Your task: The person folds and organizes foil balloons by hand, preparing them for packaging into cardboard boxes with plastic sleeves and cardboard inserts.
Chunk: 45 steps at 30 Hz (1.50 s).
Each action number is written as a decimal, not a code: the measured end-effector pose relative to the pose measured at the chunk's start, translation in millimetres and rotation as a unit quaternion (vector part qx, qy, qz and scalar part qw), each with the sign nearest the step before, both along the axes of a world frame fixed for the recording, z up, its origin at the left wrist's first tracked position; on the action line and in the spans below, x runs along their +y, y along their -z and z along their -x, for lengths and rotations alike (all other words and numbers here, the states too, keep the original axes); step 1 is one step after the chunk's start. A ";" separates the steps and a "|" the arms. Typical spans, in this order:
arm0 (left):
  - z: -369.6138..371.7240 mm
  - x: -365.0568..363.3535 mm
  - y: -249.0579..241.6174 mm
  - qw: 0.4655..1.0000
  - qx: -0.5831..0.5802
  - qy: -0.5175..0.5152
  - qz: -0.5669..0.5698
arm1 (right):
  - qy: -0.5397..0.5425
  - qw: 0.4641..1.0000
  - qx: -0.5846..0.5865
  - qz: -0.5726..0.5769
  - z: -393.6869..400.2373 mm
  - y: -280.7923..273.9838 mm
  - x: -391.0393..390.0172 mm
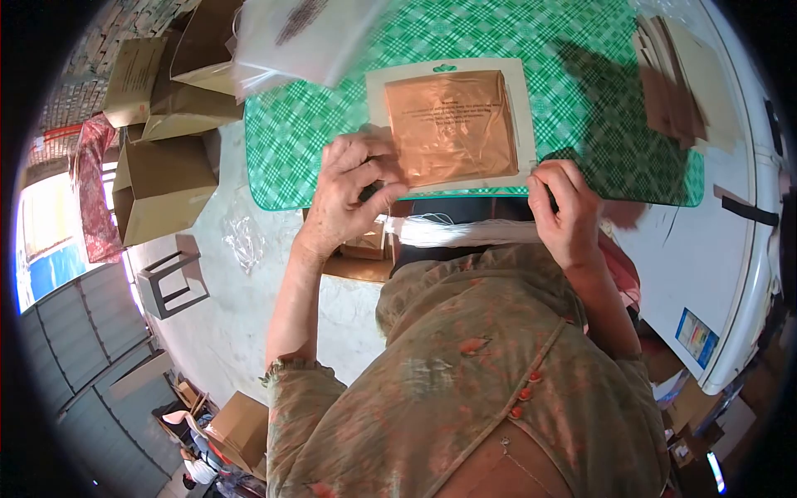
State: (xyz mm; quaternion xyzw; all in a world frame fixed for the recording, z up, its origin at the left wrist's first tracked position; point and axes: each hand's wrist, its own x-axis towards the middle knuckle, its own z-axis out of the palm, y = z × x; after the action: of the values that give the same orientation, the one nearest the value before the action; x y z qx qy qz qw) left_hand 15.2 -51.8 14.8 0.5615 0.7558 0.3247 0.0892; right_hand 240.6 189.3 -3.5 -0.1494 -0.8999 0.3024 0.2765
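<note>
In the head view, a cream backing card (525, 124) with a hang hole lies on the green checked tabletop, near its front edge. A flat copper-orange plastic packet (452, 129) with dark print rests on the card. My left hand (353, 187) is at the lower left corner, its thumb and fingers closed around the card's edge and touching the packet. My right hand (569, 207) has its fingers curled, pinching at the card's lower right corner. Across my lap, just below the table edge, lies a bundle of white string (465, 231).
Clear plastic bags (303, 37) lie at the table's back left. A stack of brown and cream cards (685, 83) sits at the right end. Open cardboard boxes (166, 178) and a grey stool (174, 278) stand on the left. A white appliance-like surface (664, 249) borders the right.
</note>
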 end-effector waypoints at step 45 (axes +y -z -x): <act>-83.6 -11.9 29.3 0.951 0.144 -0.268 -0.050 | 0.045 0.966 -0.119 -0.224 15.5 4.8 1.6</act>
State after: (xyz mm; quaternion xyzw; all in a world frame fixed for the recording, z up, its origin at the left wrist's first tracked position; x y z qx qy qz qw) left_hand 98.9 -63.7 -14.5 0.3827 0.8661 0.2897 -0.1396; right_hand 225.1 190.9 -8.3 -0.1588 -0.9635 0.0599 0.2071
